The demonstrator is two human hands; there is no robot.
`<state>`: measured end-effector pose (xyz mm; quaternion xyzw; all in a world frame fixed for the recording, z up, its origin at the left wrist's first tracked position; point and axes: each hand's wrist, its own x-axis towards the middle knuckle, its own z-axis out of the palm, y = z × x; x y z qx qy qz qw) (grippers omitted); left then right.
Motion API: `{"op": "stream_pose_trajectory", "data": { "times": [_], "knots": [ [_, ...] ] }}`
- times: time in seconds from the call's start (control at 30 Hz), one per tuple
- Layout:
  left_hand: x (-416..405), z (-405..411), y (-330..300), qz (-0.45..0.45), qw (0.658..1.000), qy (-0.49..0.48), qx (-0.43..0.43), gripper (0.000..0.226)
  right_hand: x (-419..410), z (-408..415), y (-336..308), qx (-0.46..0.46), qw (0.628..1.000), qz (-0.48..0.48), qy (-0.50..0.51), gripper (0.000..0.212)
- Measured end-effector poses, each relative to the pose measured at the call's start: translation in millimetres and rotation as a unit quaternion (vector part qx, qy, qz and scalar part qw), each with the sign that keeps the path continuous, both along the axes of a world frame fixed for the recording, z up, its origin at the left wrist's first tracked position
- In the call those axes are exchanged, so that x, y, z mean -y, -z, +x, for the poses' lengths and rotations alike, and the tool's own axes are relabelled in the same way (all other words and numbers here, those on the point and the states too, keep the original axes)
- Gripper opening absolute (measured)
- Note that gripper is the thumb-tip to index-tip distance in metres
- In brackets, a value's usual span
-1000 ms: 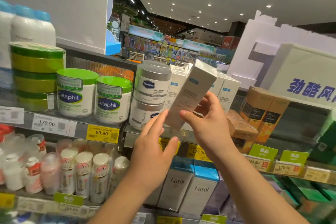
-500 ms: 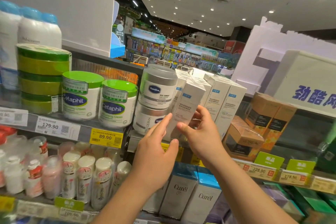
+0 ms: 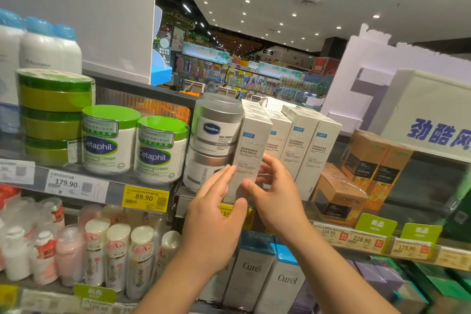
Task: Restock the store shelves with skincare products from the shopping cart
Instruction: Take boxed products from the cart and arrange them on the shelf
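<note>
Head camera view of a store shelf at chest height, with two bare hands working at its front edge. A tall white cardboard carton with a small blue label stands upright on the shelf, touching the right side of a stack of two silver-lidded Vaseline jars. This stack serves as the landmark. The right hand curls around the lower part of the carton, thumb on its front face and fingers behind its right edge. The left hand has straight fingers resting flat against the carton's lower left edge, just in front of the lower jar. Right of the carton, further from the jars, stand more matching white cartons in a row, and beyond them orange L'Oreal boxes. Left of the jars sit two green-lidded Cetaphil tubs.

Judging from this, the carton appears seated in its slot, so this one placement looks nearly finished; the hands only need to let go. The shopping cart is out of sight, so how much stock remains cannot be told.
</note>
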<state>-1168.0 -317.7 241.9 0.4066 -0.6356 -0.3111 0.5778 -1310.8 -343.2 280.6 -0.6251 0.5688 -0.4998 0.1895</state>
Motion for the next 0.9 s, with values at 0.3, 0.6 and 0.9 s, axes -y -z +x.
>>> {"op": "stream_pose_trajectory", "data": {
  "times": [0.3, 0.6, 0.9],
  "knots": [
    [-1.4, -0.5, -0.1, -0.010, 1.000, 0.005, -0.013, 0.056, 1.5, 0.4, 3.4, -0.035, 0.999, -0.005, 0.011, 0.059],
    [-1.7, 1.4, -4.4, 0.007, 0.999, 0.037, -0.040, 0.059, 1.6, 2.7, 3.4, -0.030, 0.999, -0.008, 0.016, 0.058],
    [-3.4, 5.4, 0.2, 0.010, 0.996, 0.047, -0.069, 0.052, -5.6, 5.6, 1.1, -0.005, 1.000, 0.000, 0.009, 0.058]
  ]
}}
